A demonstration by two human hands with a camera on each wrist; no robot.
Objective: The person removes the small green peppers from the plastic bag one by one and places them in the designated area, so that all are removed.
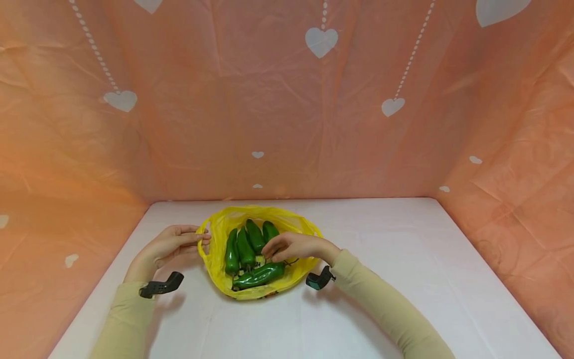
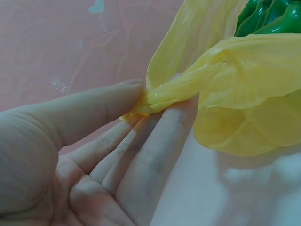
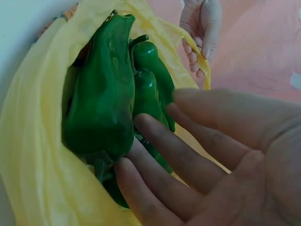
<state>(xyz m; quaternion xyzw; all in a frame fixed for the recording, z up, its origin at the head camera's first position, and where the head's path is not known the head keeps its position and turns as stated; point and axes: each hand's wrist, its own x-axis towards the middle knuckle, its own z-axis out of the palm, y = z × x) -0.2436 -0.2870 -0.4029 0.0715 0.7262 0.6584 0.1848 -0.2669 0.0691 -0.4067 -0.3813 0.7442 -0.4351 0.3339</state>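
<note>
A yellow plastic bag (image 1: 215,276) lies spread with its mouth facing up, and several long green peppers (image 1: 264,275) are inside it. My left hand (image 1: 172,244) is at the bag's left side. Between thumb and fingers it pinches the bag's gathered handle (image 2: 174,90), as the left wrist view shows. My right hand (image 1: 291,247) reaches over the bag's right rim, its fingers among the peppers. In the right wrist view those fingers are extended and loosely bent beside the nearest pepper (image 3: 101,89), holding nothing; whether the fingertips touch it I cannot tell.
The bag rests on a white-covered table (image 1: 385,279). Orange cloth walls (image 1: 287,124) with white hearts stand at the back and both sides. A small black camera (image 1: 161,285) is strapped to the left wrist, and another camera (image 1: 319,279) to the right.
</note>
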